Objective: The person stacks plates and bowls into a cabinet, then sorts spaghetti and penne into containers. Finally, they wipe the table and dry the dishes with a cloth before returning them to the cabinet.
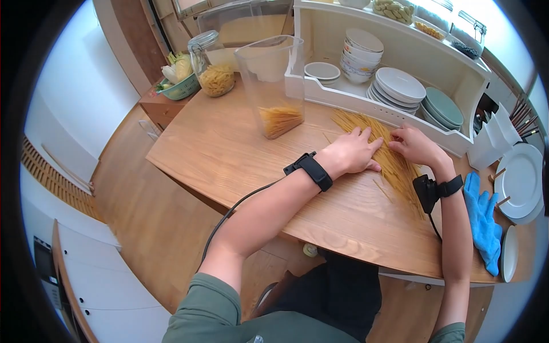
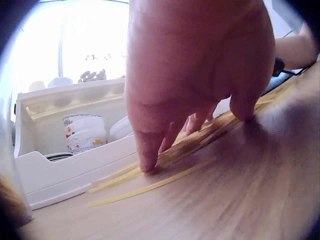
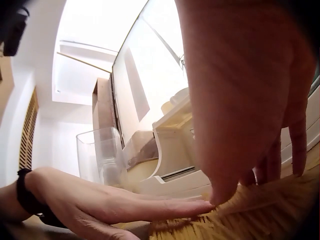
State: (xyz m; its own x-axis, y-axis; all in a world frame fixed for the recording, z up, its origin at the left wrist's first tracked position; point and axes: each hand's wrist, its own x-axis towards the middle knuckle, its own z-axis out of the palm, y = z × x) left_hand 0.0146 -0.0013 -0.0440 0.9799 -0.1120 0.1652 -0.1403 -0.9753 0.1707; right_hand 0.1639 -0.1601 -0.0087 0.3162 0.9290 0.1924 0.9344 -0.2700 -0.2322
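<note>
In the head view, loose spaghetti lies in a long, uneven spread on the wooden table, in front of the white shelf. The left hand is released, its fingers apart and reaching over the near side of the strands, with the thumb out to the side. The right hand is at the other side of the spread, its fingers loosely bent and touching the strands; it is not clenched. A few single strands lie apart on the table. A tall clear container with more spaghetti in its bottom stands to the left, near a glass jar of short pasta. A blue glove lies to the right, beside white plates.

In the left wrist view, the left hand arches with its fingers pointing down. One fingertip touches the table at the edge of the spaghetti, and the thumb comes down farther along it. The palm is not closed around anything.

In the right wrist view, the right hand's thumb and fingers point down to the spaghetti, with space between them. Whether it pinches any strands cannot be told. The left hand's straight fingers lie low over the strands, reaching close to the right thumb.
</note>
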